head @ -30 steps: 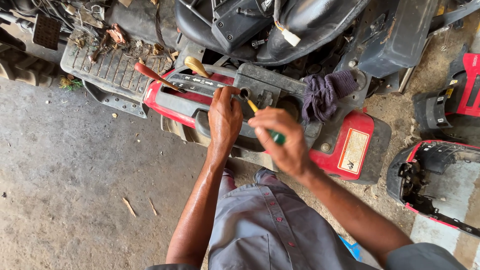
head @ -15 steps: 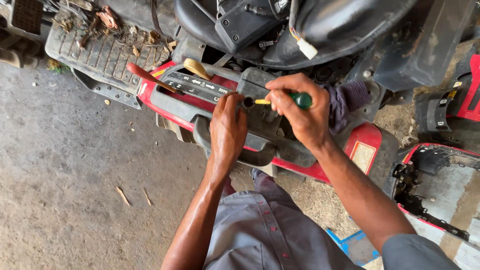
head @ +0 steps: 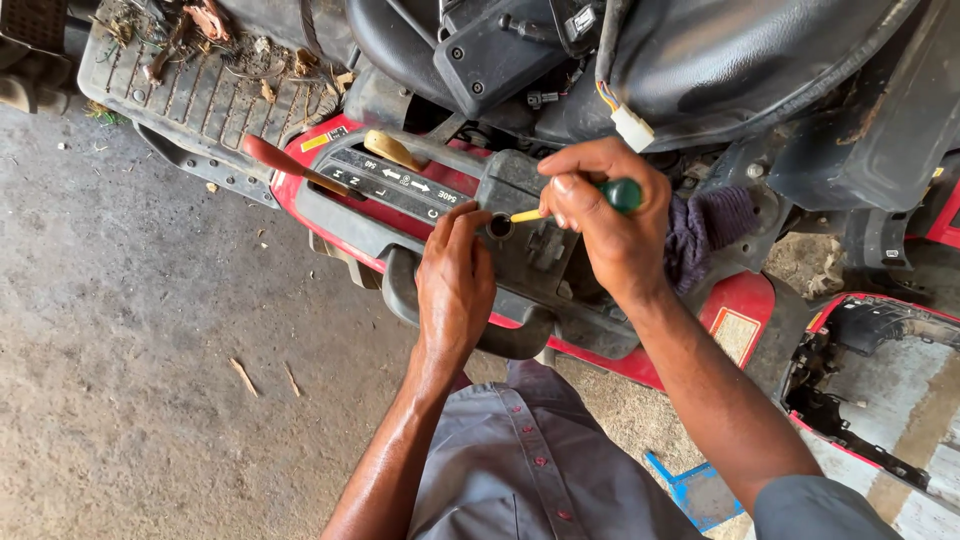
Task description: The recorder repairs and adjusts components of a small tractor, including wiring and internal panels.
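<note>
A glossy green plastic screwdriver handle (head: 622, 194) is seen; the grey panel (head: 520, 250) is matt, dusty plastic — the red bodywork (head: 745, 305) smooth and painted, the purple rag (head: 705, 228) soft cloth, the floor (head: 130, 340) rough concrete.

left hand (head: 455, 285): flat, fingers extended | right hand (head: 605, 225): fingers curled closed

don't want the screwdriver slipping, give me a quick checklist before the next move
1. Right hand gripped on the screwdriver: ok, fingers wrapped round the green handle.
2. Tip at the hole in the grey panel: ok, the yellow shaft ends at its rim.
3. Tip seated on a fastener: cannot tell, the hole is dark inside.
4. Left hand bracing the panel: ok, it lies flat just below the hole.
5. Left fingers out of the tip's path: not ok, they touch the hole's edge.
6. Rag out of the way: ok, it lies to the right.
</note>
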